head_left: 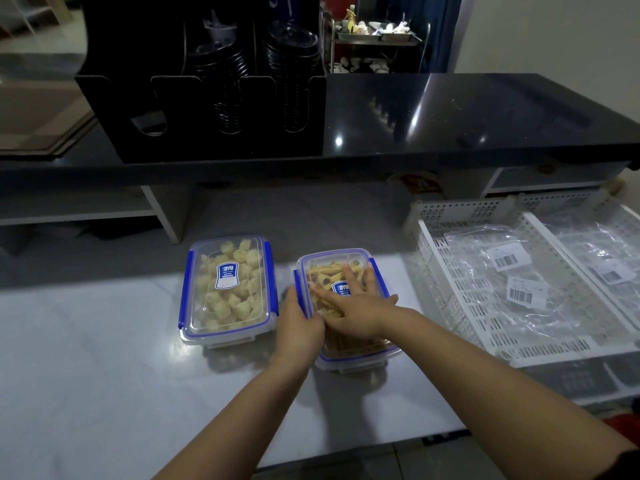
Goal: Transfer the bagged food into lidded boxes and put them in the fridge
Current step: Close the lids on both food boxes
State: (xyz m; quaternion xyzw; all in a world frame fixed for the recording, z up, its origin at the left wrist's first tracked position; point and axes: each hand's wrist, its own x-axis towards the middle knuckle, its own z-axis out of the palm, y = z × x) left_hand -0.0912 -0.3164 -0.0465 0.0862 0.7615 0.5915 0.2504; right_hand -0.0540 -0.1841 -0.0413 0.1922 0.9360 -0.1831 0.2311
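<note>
Two clear lidded boxes with blue clips stand side by side on the white counter. The left box (227,289) holds pale puffy pieces and its lid is on. The right box (332,268) holds yellow stick-shaped food. My right hand (353,306) lies flat on its lid, fingers spread. My left hand (301,327) grips the box's left edge, with the fingers curled over the blue side clip. Empty clear bags (502,278) with barcode labels lie in the white basket at the right.
A white perforated basket (450,306) sits right of the boxes, a second one (623,230) beyond it. A black raised shelf (450,112) spans the back, carrying a black organiser (207,109) with stacked lids. The counter's front edge (346,455) is near me.
</note>
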